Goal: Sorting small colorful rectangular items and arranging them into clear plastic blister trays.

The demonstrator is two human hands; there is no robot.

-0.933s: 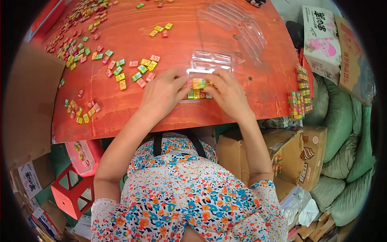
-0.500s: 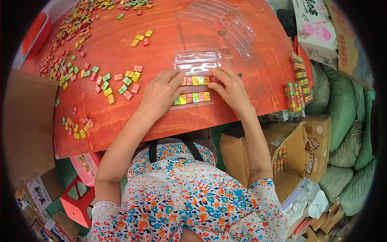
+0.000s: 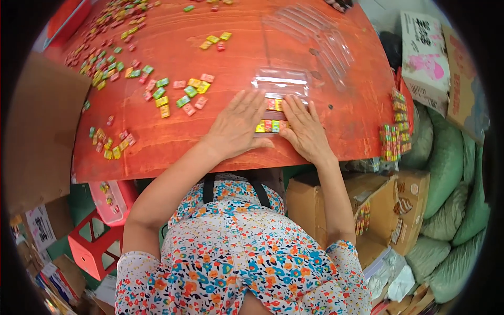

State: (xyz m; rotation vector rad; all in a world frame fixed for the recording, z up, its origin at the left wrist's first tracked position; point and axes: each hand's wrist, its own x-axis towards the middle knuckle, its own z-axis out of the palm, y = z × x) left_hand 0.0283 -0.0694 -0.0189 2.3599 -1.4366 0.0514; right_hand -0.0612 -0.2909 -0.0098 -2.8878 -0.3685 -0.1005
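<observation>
A clear plastic tray with a hinged lid lies unfolded on the red table. Two rows of small wrapped sweets in red, yellow and green sit in its near part. My left hand lies flat over the left ends of the rows, fingers stretched and thumb apart. Over the right ends rests my right hand, palm down, fingers extended. Between them only the middle sweets show; the others are covered by my hands. Neither hand grips anything.
Loose sweets lie left of the tray, with a large heap at the far left. Empty clear trays lie at the back. Packed sweets stand by the right edge. Cardboard boxes and a red stool flank the table.
The view has shifted, so the table appears further right and higher. My fingers have gone from curled at the rows' ends to flat across them, covering more sweets.
</observation>
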